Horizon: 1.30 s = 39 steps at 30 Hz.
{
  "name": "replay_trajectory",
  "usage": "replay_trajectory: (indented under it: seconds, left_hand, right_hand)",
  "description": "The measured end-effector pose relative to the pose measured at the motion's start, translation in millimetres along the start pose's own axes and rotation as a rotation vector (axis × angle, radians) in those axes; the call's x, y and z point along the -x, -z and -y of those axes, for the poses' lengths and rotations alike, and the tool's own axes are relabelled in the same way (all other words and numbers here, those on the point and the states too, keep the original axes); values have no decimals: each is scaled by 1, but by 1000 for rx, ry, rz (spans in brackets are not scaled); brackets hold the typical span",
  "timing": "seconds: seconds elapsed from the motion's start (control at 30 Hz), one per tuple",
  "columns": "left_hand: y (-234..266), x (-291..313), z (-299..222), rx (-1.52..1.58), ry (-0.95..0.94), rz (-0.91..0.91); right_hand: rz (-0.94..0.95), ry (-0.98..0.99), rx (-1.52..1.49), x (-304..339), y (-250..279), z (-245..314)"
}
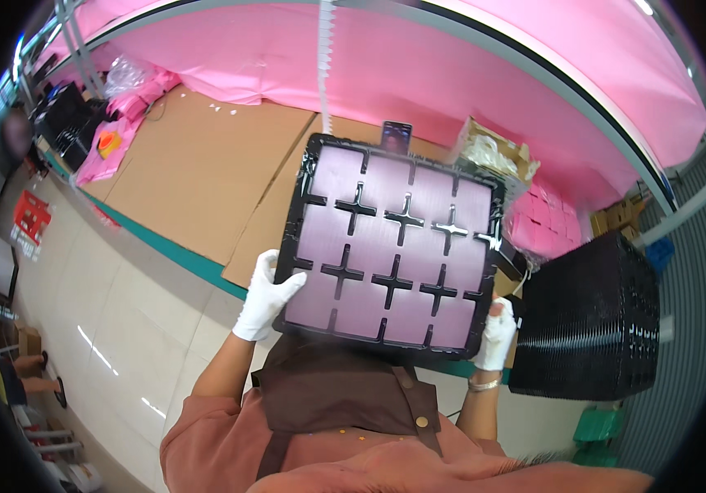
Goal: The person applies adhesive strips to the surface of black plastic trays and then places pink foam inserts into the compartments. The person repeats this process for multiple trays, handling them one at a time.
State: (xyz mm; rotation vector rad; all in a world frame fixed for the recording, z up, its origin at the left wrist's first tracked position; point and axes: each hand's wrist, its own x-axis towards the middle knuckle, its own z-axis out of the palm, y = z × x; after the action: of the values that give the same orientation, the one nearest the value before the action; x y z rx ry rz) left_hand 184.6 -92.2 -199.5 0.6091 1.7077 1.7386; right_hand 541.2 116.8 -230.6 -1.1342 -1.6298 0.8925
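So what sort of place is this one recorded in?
Most likely a factory packing station: white-gloved hands hold a black compartment tray, a tall stack of black trays stands to the right, and the bench is lined with cardboard and pink foam.

The tray [392,246] is a black plastic one, roughly rectangular, with a raised rim and a grid of shallow compartments set off by cross-shaped black ribs. Its compartments show pale pink. It is held up off the bench, tilted, its face turned to the camera, its top edge leaning toward 1 o'clock. The left grip [267,296], in a white glove, clasps its edge at 8 o'clock; the right grip [497,333], also gloved white, clasps its corner at 4 o'clock.
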Motion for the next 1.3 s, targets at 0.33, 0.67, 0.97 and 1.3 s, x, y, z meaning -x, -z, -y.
replay_trajectory:
  seconds: [0.33, 0.67, 0.97, 1.3]
  left_hand:
    - [143, -33, 0, 185, -325, -562]
    - [303, -116, 127, -41, -44, -743]
    - [83, -219, 12, -716, -507, -311]
    - [-51, -418, 73, -158, 121, 251]
  right_hand:
    - [343, -144, -106, -27, -21, 50]
    - [628, 13, 110, -23, -49, 57]
    - [496, -203, -25, -22, -51, 42]
    - [691, 66, 252, -1, -63, 72]
